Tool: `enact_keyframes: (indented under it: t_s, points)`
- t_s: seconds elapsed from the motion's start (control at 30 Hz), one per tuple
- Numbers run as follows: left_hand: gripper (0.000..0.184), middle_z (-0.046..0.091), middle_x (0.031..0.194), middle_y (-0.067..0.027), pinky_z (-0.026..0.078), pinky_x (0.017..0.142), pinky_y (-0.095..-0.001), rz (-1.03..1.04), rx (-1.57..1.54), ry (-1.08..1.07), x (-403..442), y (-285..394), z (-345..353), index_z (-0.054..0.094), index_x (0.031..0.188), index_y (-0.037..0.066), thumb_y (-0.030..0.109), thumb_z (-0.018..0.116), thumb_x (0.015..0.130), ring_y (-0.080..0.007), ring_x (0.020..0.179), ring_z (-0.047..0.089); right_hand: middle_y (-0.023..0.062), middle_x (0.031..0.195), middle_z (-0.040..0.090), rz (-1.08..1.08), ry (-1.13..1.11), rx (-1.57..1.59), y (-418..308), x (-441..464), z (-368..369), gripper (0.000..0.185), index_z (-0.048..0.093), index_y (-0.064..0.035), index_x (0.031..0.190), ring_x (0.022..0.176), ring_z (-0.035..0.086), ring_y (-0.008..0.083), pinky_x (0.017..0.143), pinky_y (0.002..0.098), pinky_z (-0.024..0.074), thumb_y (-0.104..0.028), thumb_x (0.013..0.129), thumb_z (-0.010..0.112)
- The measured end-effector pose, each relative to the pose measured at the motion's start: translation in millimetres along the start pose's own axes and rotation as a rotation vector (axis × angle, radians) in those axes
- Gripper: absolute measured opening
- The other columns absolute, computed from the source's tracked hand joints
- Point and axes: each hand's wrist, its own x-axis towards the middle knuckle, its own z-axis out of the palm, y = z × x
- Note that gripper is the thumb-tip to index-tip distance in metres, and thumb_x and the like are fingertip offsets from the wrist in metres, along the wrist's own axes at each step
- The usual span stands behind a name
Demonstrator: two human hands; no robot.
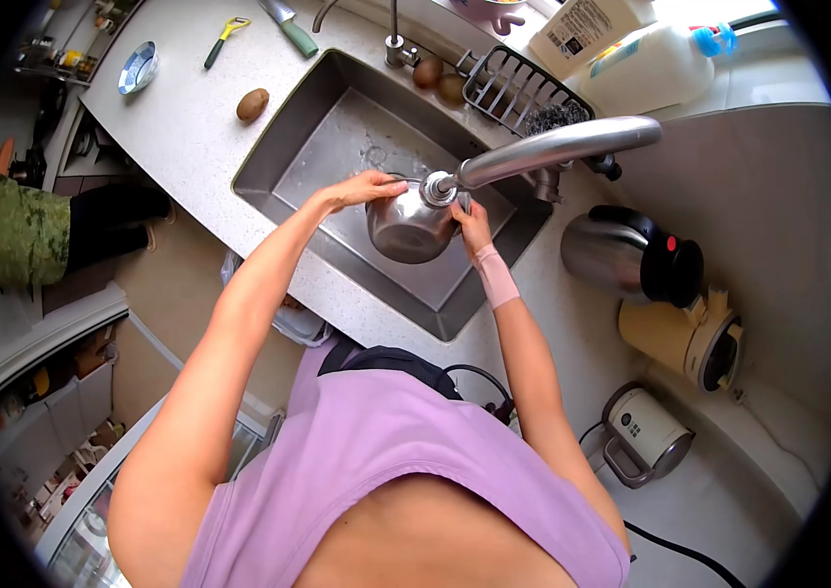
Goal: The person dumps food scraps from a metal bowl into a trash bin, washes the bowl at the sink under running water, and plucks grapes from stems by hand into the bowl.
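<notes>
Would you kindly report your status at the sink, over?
Left hand and right hand on metal pot. Pot at faucet mouth, over sink. Faucet hides part of pot's rim.

Counter [185,142], white, speckled | sink [322,142] is set into it | bowl [138,70], peeler [225,37], knife [296,34] and brown potato [253,105] are laid out left of sink | steel jug [600,251], yellow jug [659,329] and cream appliance [648,423] are stood at right.

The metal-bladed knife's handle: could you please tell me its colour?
The knife handle is green, best seen in the head view.
</notes>
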Motion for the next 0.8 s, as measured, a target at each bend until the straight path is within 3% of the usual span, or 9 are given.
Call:
enact_keyframes:
  t_s: [0.13, 0.2, 0.33, 0.43, 0.47, 0.5, 0.6, 0.7, 0.8]
  points:
    - [0.04, 0.065, 0.094, 0.0028, 0.044, 0.079, -0.0227, 0.105, -0.268, 0.046, 18.5, -37.7, 33.2, 0.066, 0.107, 0.007, 0.042, 0.051, 0.095, -0.0056, 0.086, 0.056, 0.0144, 0.091, 0.068, -0.117, 0.423, -0.358, 0.9, 9.5, 27.0, 0.025, 0.066, -0.0093, 0.107, 0.085, 0.064, 0.027, 0.077, 0.0347, 0.0475, -0.024, 0.089, 0.058]
    - [0.04, 0.056, 0.073, 0.0045, 0.04, 0.062, -0.0245, 0.314, -0.199, 0.346, 23.1, -43.9, 53.1, 0.064, 0.087, 0.005, 0.041, 0.048, 0.096, -0.0069, 0.068, 0.047, 0.0158, 0.109, 0.063, -0.155, 0.379, -0.458, -9.2, 1.5, 46.5, 0.028, 0.065, -0.0071, 0.109, 0.102, 0.057, 0.0328, 0.089, 0.0381, 0.0421, -0.022, 0.086, 0.058]
    - [0.048, 0.045, 0.058, -0.0048, 0.034, 0.052, -0.0335, 0.242, -0.158, 0.688, 36.8, -50.2, 66.9, 0.056, 0.074, 0.002, 0.042, 0.044, 0.097, -0.0105, 0.059, 0.043, 0.0152, 0.111, 0.053, -0.594, 0.25, -0.837, -45.0, -39.3, 99.9, 0.029, 0.062, -0.0025, 0.103, 0.107, 0.042, 0.036, 0.096, 0.0451, 0.0319, -0.022, 0.082, 0.06]
    - [0.053, 0.05, 0.06, -0.0098, 0.037, 0.055, -0.0372, 0.117, -0.115, 0.763, 30.2, -39.7, 79.9, 0.056, 0.075, 0.001, 0.045, 0.038, 0.098, -0.0195, 0.058, 0.048, 0.0159, 0.123, 0.054, -0.473, 0.391, -1.112, -52.8, -32.7, 96.7, 0.047, 0.054, -0.0168, 0.129, 0.109, 0.048, 0.0319, 0.099, 0.0438, 0.0287, -0.03, 0.085, 0.06]
    - [0.057, 0.054, 0.065, -0.0166, 0.039, 0.059, -0.0417, 0.125, -0.021, 0.826, 28.6, -37.6, 87.9, 0.054, 0.077, 0.0, 0.047, 0.033, 0.098, -0.0309, 0.06, 0.051, 0.0134, 0.126, 0.052, -0.43, 0.505, -1.023, -49.5, -15.0, 91.1, 0.046, 0.057, -0.0185, 0.126, 0.112, 0.045, 0.0321, 0.099, 0.0446, 0.0293, -0.034, 0.083, 0.062]
    - [0.056, 0.055, 0.069, -0.0205, 0.04, 0.063, -0.0445, 0.132, -0.057, 0.842, 24.6, -36.4, 94.9, 0.054, 0.08, -0.001, 0.047, 0.031, 0.098, -0.0377, 0.064, 0.051, 0.0168, 0.113, 0.057, -0.387, 0.451, -0.879, -46.4, -6.0, 77.7, 0.033, 0.062, -0.0035, 0.105, 0.111, 0.047, 0.0383, 0.096, 0.0468, 0.0355, -0.028, 0.083, 0.058]
    - [0.053, 0.057, 0.071, -0.0183, 0.04, 0.065, -0.0423, 0.125, -0.038, 0.882, 22.5, -31.8, 104.9, 0.055, 0.082, 0.0, 0.046, 0.033, 0.098, -0.0331, 0.068, 0.054, 0.0254, 0.102, 0.062, -0.012, 0.055, -0.588, -56.3, 14.2, 54.4, 0.03, 0.063, -0.0033, 0.103, 0.102, 0.056, 0.0411, 0.089, 0.0444, 0.0425, -0.021, 0.081, 0.057]
    - [0.048, 0.054, 0.069, -0.0079, 0.039, 0.069, -0.0364, 0.195, -0.415, 0.857, 27.3, -25.4, 98.1, 0.055, 0.082, 0.001, 0.043, 0.037, 0.097, -0.018, 0.071, 0.05, 0.023, 0.1, 0.063, -0.808, 0.34, -0.923, -73.2, -26.3, 99.2, 0.025, 0.065, -0.0032, 0.098, 0.096, 0.059, 0.0391, 0.084, 0.0435, 0.045, -0.02, 0.082, 0.056]
    - [0.05, 0.052, 0.069, -0.0072, 0.039, 0.069, -0.0346, 0.252, -0.553, 0.864, 37.3, -42.8, 89.3, 0.056, 0.083, 0.0, 0.045, 0.037, 0.096, -0.0169, 0.07, 0.046, 0.0223, 0.102, 0.063, -1.004, 0.381, -1.053, -73.9, -37.6, 103.9, 0.025, 0.064, -0.0031, 0.1, 0.095, 0.06, 0.0378, 0.082, 0.0421, 0.0457, -0.02, 0.082, 0.057]
